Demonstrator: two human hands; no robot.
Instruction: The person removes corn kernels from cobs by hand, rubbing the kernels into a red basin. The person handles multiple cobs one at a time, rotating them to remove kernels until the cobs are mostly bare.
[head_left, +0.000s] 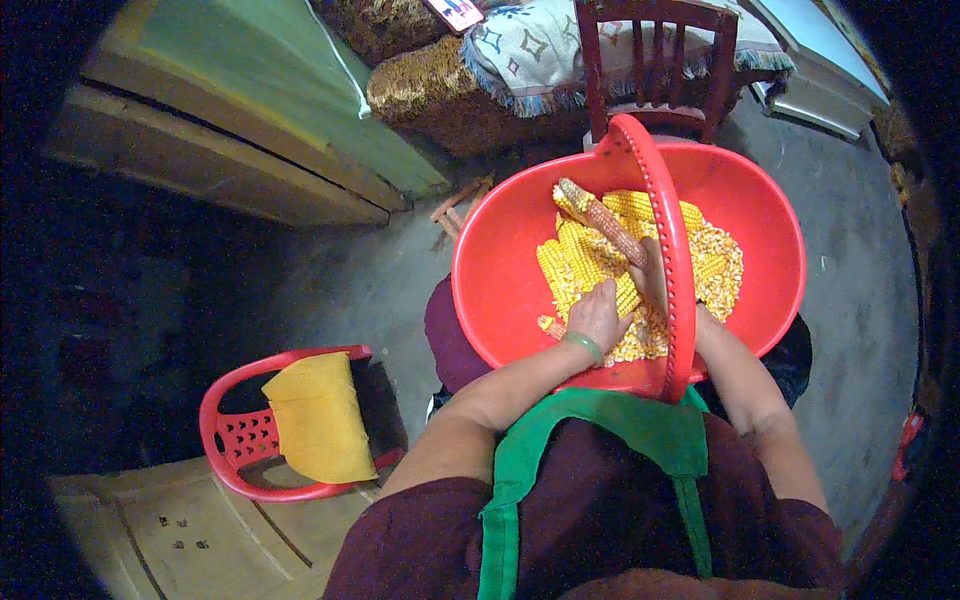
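A red plastic basket (495, 247) with an arched handle (666, 195) rests on my lap. Inside it lie yellow ears of corn (577, 259) and a spread of loose corn kernels (720, 259). My right hand (654, 277), partly behind the handle, grips the lower end of a mostly stripped corn cob (604, 221); kernels remain toward the cob's far tip. Close by on the left, my left hand (600, 311) reaches down among the ears and kernels, a pale green bangle at its wrist. Its fingertips are hidden, so whether it holds anything is unclear. A short cob piece (551, 326) lies beside it.
A red plastic chair (240, 435) with a yellow cloth (319, 416) over it stands at the left. Beyond the basket are a dark wooden chair (660, 45) and a sofa (420, 86) with a fringed throw (517, 56). A small wooden stool (450, 214) is partly hidden.
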